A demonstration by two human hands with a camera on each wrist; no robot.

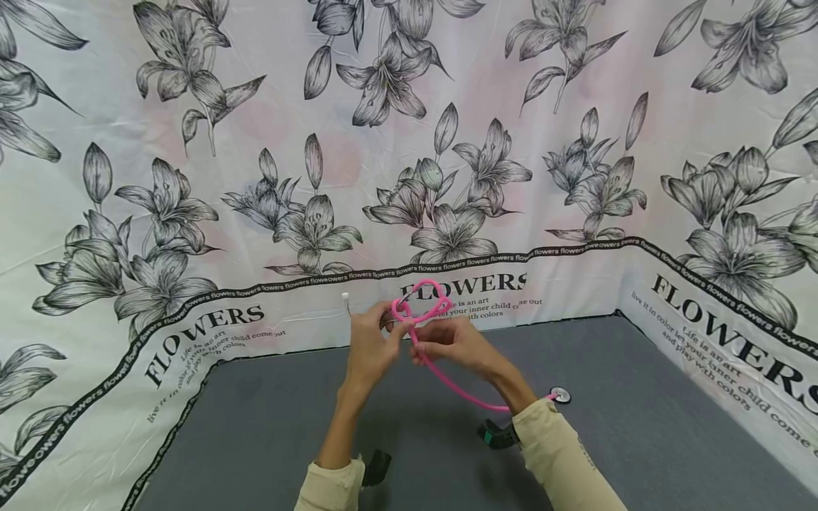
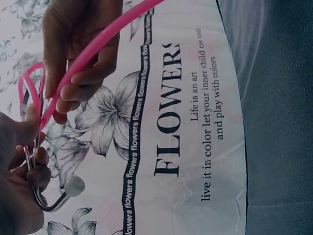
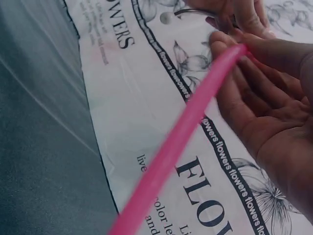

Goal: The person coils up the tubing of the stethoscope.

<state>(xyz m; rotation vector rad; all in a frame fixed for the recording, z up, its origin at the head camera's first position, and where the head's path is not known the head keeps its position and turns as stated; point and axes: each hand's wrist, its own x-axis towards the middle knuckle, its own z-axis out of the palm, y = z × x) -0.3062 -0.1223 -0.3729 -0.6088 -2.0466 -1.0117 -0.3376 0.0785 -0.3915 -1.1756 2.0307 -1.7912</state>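
A stethoscope with pink tubing (image 1: pixel 456 387) is held up over the grey table by both hands. My left hand (image 1: pixel 373 343) grips its metal ear tubes (image 2: pixel 35 161), and a white eartip (image 2: pixel 74 186) sticks out beside the fingers. The right hand (image 1: pixel 461 346) pinches the pink tube (image 3: pixel 181 142) between thumb and fingers, close to the left hand. Above both hands the tubing bends into a loop (image 1: pixel 429 284). From the right hand the tube hangs down to the round chest piece (image 1: pixel 560 395), which lies on the table behind the right forearm.
A grey table (image 1: pixel 275 419) spreads beneath the hands. Behind it and at both sides hangs a white cloth (image 1: pixel 307 312) printed with flowers and lettering. Dark bands with devices sit at the left wrist (image 1: pixel 377 468) and the right wrist (image 1: pixel 497 434).
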